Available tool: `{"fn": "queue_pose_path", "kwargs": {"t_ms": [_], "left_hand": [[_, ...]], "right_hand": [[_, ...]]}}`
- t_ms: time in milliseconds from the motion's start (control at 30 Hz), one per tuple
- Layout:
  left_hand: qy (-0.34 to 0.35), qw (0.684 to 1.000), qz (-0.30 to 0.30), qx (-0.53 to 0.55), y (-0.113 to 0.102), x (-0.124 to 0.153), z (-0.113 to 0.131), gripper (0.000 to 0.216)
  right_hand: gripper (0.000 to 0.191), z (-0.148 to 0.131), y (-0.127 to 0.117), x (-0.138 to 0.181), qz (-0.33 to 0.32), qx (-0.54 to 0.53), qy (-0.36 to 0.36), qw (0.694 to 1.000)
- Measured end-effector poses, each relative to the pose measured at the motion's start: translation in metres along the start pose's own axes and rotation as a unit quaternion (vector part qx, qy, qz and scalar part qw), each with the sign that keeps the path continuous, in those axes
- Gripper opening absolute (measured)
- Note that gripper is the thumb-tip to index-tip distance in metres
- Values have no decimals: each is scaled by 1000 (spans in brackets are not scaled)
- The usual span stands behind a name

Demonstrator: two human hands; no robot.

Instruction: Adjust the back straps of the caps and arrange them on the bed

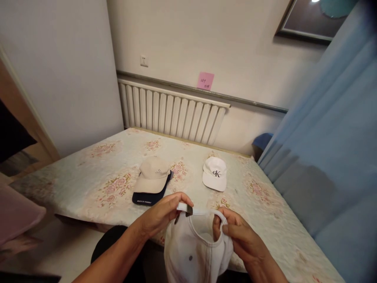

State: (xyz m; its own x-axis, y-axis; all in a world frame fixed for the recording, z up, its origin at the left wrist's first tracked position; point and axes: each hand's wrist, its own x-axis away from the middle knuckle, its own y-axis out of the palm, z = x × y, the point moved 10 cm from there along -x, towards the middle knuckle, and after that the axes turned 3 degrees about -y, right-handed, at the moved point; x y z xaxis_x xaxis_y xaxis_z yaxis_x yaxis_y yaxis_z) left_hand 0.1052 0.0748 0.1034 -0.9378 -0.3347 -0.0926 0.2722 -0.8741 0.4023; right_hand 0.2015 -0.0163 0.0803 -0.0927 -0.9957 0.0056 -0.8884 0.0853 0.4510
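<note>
A white cap (193,251) hangs between my two hands at the bottom middle, its back opening and strap toward the top. My left hand (165,214) pinches the strap beside its metal buckle (189,211). On the other side of the opening, my right hand (237,232) grips the cap's edge, some fingers inside it. Beyond my hands a white cap with black letters (215,173) lies on the bed. To its left a beige cap (152,175) rests on top of a dark navy cap (147,198), whose brim sticks out below.
The bed (108,188) has a flowered cover. A white radiator (173,110) runs along the wall behind it. A blue curtain (330,157) hangs at the right, with a blue object (263,140) by the bed's corner. A pink note (205,81) is on the wall.
</note>
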Motion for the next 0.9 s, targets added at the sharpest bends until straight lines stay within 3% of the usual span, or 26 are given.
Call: {"fn": "queue_pose_path", "kwargs": {"t_ms": [233, 433, 700, 900], "left_hand": [[-36, 999, 12, 2, -7, 0, -11, 29], [-38, 997, 18, -67, -12, 4, -11, 38], [5, 950, 126, -285, -4, 11, 10, 25], [16, 942, 168, -289, -4, 12, 9, 16]], "right_hand": [[28, 6, -7, -2, 28, 8, 18, 999], [27, 9, -8, -3, 34, 35, 25, 998], [27, 11, -9, -5, 41, 33, 29, 998], [29, 12, -8, -3, 40, 35, 33, 998]]}}
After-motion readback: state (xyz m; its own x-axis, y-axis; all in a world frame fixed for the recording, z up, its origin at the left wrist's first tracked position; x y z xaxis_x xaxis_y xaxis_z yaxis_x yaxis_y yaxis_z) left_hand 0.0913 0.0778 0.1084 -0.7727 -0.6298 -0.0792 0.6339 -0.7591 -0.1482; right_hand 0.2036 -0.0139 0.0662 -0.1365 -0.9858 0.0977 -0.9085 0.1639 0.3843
